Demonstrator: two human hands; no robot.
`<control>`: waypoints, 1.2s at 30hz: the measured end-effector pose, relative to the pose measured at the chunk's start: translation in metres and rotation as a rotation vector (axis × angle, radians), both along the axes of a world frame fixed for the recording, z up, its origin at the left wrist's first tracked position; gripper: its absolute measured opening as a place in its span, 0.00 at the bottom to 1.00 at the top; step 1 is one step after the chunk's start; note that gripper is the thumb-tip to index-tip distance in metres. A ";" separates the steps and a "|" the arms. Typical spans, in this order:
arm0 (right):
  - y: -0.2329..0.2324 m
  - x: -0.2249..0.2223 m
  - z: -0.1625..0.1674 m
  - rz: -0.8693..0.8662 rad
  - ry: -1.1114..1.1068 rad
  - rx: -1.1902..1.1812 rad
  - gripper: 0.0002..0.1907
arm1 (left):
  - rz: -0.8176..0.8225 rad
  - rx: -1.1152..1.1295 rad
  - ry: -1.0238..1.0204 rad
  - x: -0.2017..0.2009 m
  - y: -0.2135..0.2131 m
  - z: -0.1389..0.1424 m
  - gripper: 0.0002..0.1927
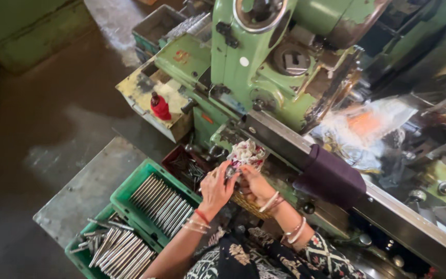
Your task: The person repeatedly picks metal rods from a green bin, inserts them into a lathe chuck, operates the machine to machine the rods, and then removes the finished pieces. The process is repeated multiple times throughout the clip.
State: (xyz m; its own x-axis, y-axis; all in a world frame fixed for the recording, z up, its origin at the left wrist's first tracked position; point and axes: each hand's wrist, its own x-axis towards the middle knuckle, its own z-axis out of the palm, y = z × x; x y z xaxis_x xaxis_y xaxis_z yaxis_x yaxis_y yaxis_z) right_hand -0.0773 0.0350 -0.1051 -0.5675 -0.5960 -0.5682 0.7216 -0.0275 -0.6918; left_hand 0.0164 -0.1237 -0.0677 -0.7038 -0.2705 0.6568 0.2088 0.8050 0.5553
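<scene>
Dim workshop light, glare on plastic sheet (367,124) (washed out), dark floor, slight blur

My left hand (217,188) wears a red thread and pale bangles; my right hand (256,185) has white and gold bangles. Between them is a white rag (247,153) with pink flecks. Left of the rag lie two bright green crates (130,194) of silver-grey rods (162,203). Above the rag rises the pale green machine (233,57), chipped to rust-brown, with a red bottle (160,107) on its cream ledge. Right of the rag hangs a dark purple cloth (331,176). My dress (243,258) is black with a white floral print.
</scene>
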 end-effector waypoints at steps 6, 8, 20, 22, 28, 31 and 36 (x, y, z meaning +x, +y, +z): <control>0.010 0.010 0.016 -0.074 -0.030 0.075 0.06 | -0.086 -0.037 -0.016 -0.008 -0.002 0.003 0.22; 0.015 0.008 0.023 0.038 -0.061 -0.019 0.08 | -0.088 -0.085 -0.026 -0.007 -0.007 0.000 0.22; -0.012 0.019 0.037 -0.135 0.385 0.004 0.10 | -0.073 0.077 0.022 -0.018 -0.013 -0.012 0.22; -0.009 0.017 0.045 -0.098 0.378 0.086 0.10 | -0.075 0.083 -0.011 -0.015 -0.007 -0.014 0.22; 0.006 0.013 0.045 -0.002 0.219 0.075 0.08 | -0.102 0.212 -0.166 -0.006 0.000 -0.014 0.26; -0.008 0.018 0.020 -0.225 0.765 0.154 0.06 | 0.083 0.705 -0.380 -0.016 0.030 -0.010 0.29; -0.001 0.017 -0.029 -0.341 1.209 0.252 0.06 | 0.009 0.966 -0.367 -0.011 0.048 -0.014 0.33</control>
